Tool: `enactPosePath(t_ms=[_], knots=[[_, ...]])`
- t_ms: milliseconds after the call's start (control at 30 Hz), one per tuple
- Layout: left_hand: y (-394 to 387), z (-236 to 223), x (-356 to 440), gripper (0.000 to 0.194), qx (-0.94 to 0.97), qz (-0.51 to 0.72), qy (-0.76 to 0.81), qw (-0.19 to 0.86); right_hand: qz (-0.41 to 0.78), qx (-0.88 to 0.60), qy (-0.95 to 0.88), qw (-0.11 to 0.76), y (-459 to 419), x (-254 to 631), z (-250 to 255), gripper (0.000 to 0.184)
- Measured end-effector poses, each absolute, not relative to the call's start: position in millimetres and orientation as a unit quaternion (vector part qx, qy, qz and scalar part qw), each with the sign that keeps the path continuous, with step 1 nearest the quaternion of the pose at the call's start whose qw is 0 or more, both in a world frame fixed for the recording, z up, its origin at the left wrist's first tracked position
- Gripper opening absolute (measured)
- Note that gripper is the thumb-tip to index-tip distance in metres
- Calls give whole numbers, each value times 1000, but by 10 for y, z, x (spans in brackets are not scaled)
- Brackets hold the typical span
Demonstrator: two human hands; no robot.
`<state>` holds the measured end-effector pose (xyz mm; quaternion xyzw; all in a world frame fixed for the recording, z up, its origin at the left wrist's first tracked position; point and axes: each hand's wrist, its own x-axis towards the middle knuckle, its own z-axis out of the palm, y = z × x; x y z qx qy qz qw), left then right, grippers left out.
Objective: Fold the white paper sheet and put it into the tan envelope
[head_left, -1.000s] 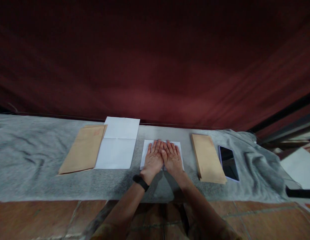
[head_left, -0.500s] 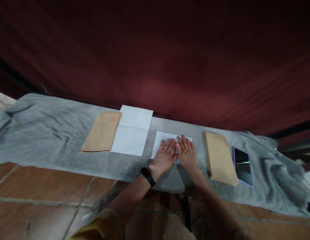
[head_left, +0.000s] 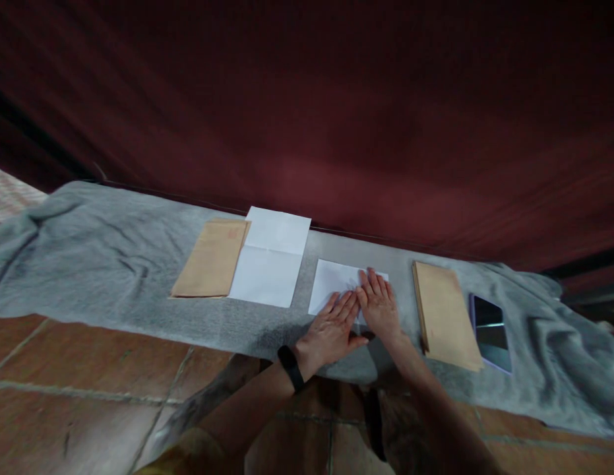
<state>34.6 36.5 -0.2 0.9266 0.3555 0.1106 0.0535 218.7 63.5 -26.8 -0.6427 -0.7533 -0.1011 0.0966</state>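
Observation:
A folded sheet of white paper (head_left: 331, 280) lies flat on a grey cloth in front of me. My left hand (head_left: 332, 332), with a black band on its wrist, rests palm down across the near edge of this paper, fingers stretched out. Flat on the paper's right half is my right hand (head_left: 379, 305), its fingers extended too; the two hands' fingers meet near the middle. Both hands cover much of the lower and right part of the paper. To the left lies a larger white sheet (head_left: 270, 264), opened out with a crease across it.
A stack of brown envelopes (head_left: 210, 260) touches the larger sheet's left side. Another brown envelope stack (head_left: 448, 316) lies right of my hands, beside a phone (head_left: 491, 333). The grey cloth (head_left: 113, 264) covers a long narrow surface against a dark red backdrop (head_left: 307, 119). Tiled floor (head_left: 89, 356) lies below.
My left hand has slid toward me, down to the paper's near edge, uncovering more of its left half. My right hand stays on the paper. The whole view has shifted slightly.

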Motion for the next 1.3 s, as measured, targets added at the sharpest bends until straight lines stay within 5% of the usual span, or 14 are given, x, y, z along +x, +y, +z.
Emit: enactPosePath(t_ms=[167,400,1300], knots=[[278,38,277,81,932,109,338,72,-91,-655,-745,90,629,2156,-235,53],[373,117,317,53,899,158,398,89,-61,-667,-738,82,626,2138,-193,53],[867,-208,567,55,823,166,543,10,-60,-685,-723,68,638,2067,-80,49]])
